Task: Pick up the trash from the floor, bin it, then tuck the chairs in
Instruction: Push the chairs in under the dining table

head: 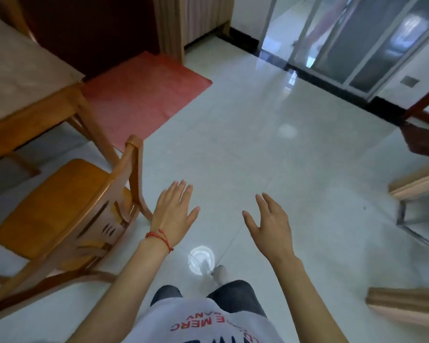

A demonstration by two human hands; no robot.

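A wooden chair (pixel 60 206) with an orange seat stands at the left, pulled out from the wooden table (pixel 22 70). Its curved backrest faces me. My left hand (pixel 174 214), with a red string round the wrist, hovers open just right of the backrest and touches nothing. My right hand (pixel 270 224) is held out beside it, fingers spread, empty. Both hands are over the pale tiled floor (pixel 258 144). No trash or bin shows in this view.
A red mat (pixel 141 95) lies beyond the table by a dark door. Sliding glass doors (pixel 357 45) stand at the back right. Parts of other wooden furniture (pixel 416 186) jut in at the right edge. A light glare (pixel 201 258) shines on the tiles by my feet.
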